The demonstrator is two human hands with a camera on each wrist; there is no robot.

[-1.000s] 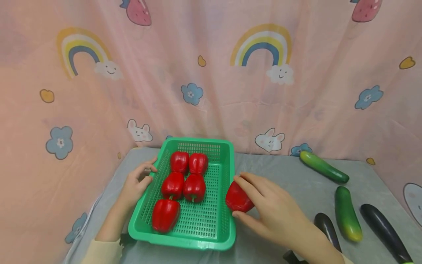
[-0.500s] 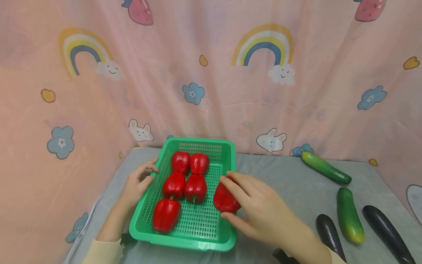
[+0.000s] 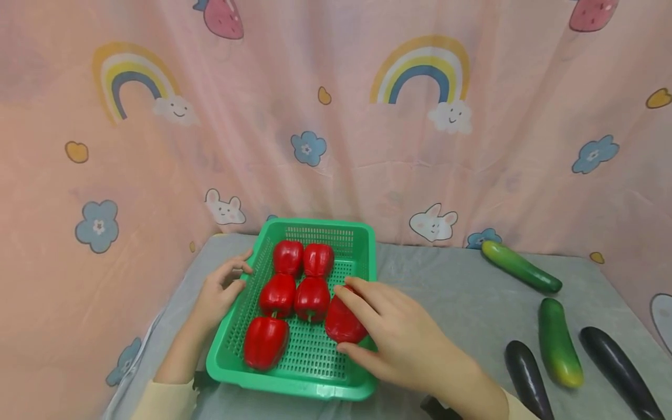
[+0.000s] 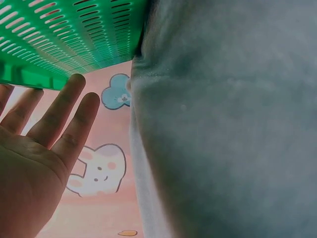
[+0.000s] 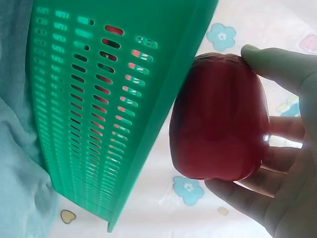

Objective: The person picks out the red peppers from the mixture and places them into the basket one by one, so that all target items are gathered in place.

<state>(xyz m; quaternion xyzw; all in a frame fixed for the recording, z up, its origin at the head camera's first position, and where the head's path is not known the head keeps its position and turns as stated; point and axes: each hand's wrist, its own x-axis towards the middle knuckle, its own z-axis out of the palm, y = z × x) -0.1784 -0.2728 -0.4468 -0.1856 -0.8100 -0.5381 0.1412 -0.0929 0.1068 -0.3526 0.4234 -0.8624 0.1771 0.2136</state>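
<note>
My right hand (image 3: 401,335) grips a glossy red bell pepper (image 3: 343,321) between thumb and fingers, over the right side of a green plastic basket (image 3: 283,388). In the right wrist view this bell pepper (image 5: 218,119) appears above the basket's rim, thumb at one end and fingers at the other. Several more red bell peppers (image 3: 265,343) lie inside the basket, toward its left and middle. Fingers of my left hand (image 3: 216,294) touch the basket's left rim; in the left wrist view they are nearly straight, tips at the rim's underside.
Right of the basket, on the grey cloth-covered table (image 3: 436,274), lie two green zucchini, one at the back (image 3: 520,266) and one nearer (image 3: 559,344). Beside them are two dark eggplants, a shorter one (image 3: 527,376) and a longer one (image 3: 622,370). A pink patterned curtain (image 3: 357,175) hangs behind.
My right hand has carried the bell pepper leftward, from outside the basket's right rim to over its interior. My left hand has stayed at the left rim.
</note>
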